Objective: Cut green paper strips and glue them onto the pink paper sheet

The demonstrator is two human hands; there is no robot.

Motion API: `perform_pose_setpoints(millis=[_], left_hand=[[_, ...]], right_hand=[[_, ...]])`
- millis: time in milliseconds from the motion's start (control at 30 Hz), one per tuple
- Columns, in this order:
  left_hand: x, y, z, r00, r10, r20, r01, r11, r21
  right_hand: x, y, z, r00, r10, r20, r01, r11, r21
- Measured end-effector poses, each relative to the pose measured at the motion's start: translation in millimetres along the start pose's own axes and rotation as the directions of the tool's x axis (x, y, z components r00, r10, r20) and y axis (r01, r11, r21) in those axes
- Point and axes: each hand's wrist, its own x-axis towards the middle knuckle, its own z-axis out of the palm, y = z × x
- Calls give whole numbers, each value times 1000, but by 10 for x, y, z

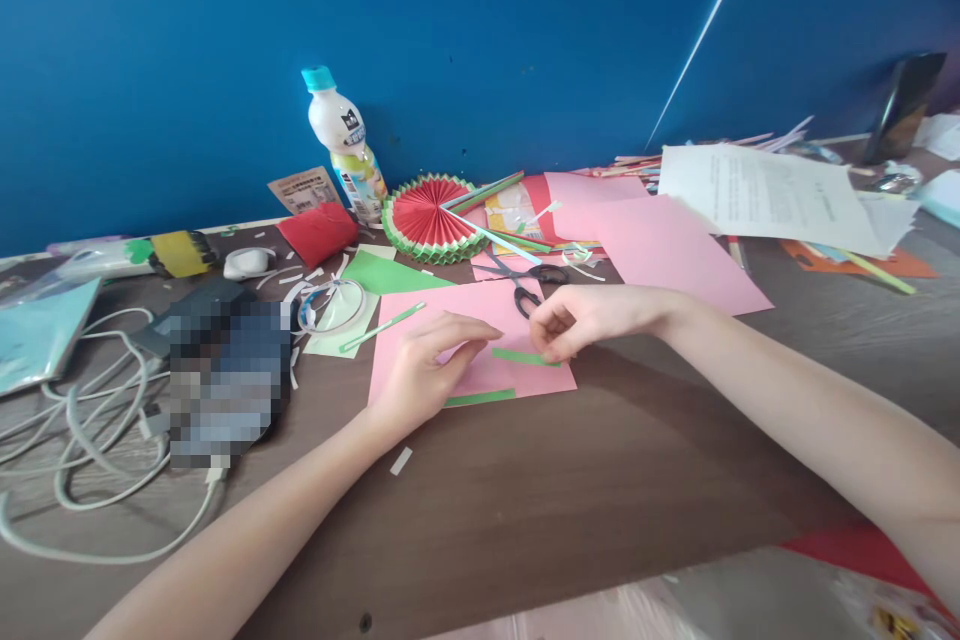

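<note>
A pink sheet of paper (405, 320) lies on the table in front of me. Over it, my right hand (566, 320) pinches the right end of a short green paper strip (517, 357). My left hand (435, 360) hovers at the strip's other end, fingers curved and thumb a little apart, with nothing seen between them. Along the sheet's near edge runs another green strip (481, 399), partly behind my left hand. A thin green strip (382, 327) rests at the upper left of the sheet. Black-handled scissors (529, 300) lie just beyond my right hand.
A folded red and green paper fan (433, 220) and a drink bottle (345, 145) stand by the blue wall. Left are a tape roll (330, 307), white cables (75, 420) and a blurred-out object (232, 385). More pink paper (682, 250) and printed sheets (765, 200) lie right.
</note>
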Motion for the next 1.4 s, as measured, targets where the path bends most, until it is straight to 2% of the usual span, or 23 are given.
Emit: perform_pose_setpoints(millis=[67,167,267,367,567,700,900,1400], left_hand=[[4,4,5,993,-109,37,109,994,14],[5,8,24,964,-221,151,225,974,-9],[7,5,49,931,-236,277,252,968,-23],[12,-1,62,912,-230,341,249,968,-14],[22,-8,71,904,-211,372,233,972,-15],[26,-4,81,899,-210,384,228,974,-3],[23,12,93,892,-228,389,239,971,22],[30,76,126,877,-221,427,203,975,87]], right_hand=[[-37,13,-49,995,65,81,-60,996,-61],[-62,24,-76,981,136,137,-117,984,-137],[-39,17,-38,972,170,160,-141,974,-180],[-4,1,16,967,204,156,-172,965,-197],[13,0,45,946,287,152,-273,956,-105],[23,36,40,947,269,177,-262,963,-62],[30,45,36,945,260,200,-248,965,-84],[24,35,42,942,273,197,-260,961,-90]])
